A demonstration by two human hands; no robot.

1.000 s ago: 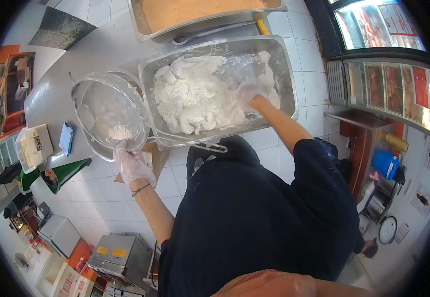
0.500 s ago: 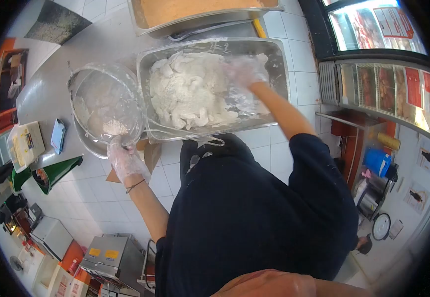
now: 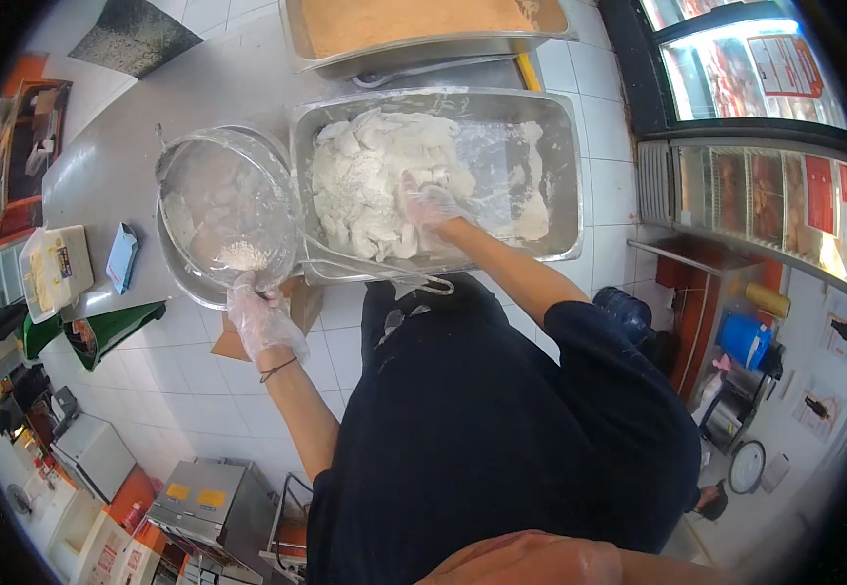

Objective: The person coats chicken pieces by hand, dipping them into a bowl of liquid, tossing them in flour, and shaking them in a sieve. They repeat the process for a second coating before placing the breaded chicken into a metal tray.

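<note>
A large steel pan (image 3: 560, 166) on the counter holds a heap of white floured pieces (image 3: 374, 185). My right hand (image 3: 428, 205), in a thin clear glove, presses into the near side of that heap with fingers curled in the flour. To the left sits a round mesh sieve (image 3: 223, 210) over a metal bowl, with a little flour at its bottom. My left hand (image 3: 259, 317), also gloved, grips the sieve's near rim.
A second steel pan of orange-brown crumbs (image 3: 413, 24) stands behind the flour pan. A wire handle (image 3: 394, 273) lies along the pan's near edge. A white box (image 3: 51, 268), a blue packet (image 3: 123, 255) and green bags (image 3: 101, 331) sit left. Display fridges (image 3: 755, 146) stand right.
My right hand moved from the pan's far right corner down and left into the middle of the floured heap. My left hand stayed on the sieve's rim.
</note>
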